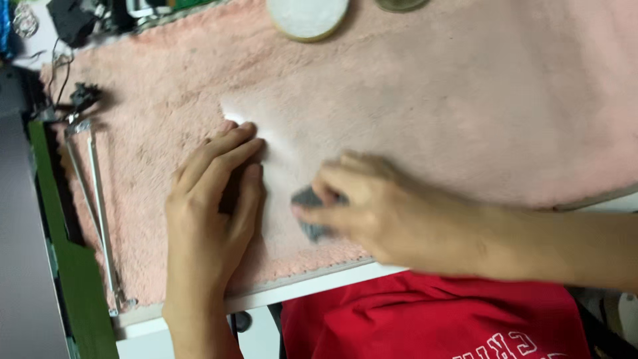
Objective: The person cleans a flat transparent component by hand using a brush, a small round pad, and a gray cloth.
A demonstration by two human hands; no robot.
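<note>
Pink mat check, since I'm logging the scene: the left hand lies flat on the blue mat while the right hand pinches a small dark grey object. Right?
Not quite. In the head view the mat is pink, not blue. The left hand does lie flat on it, and the right hand pinches the small dark grey object.

no packages, labels, signs or screens can be made out in this view. the only lettering present is white block print on the red garment (432,319) at the bottom edge, below the table rim; it is cut off by the frame and is part of the cloth, not a label. the dark clutter (73,20) at the top left corner is too blurred to tell whether any of it carries a label or a display. the grey slab (20,266) along the left edge shows a plain flat surface; whether it is a screen cannot be told.
</note>
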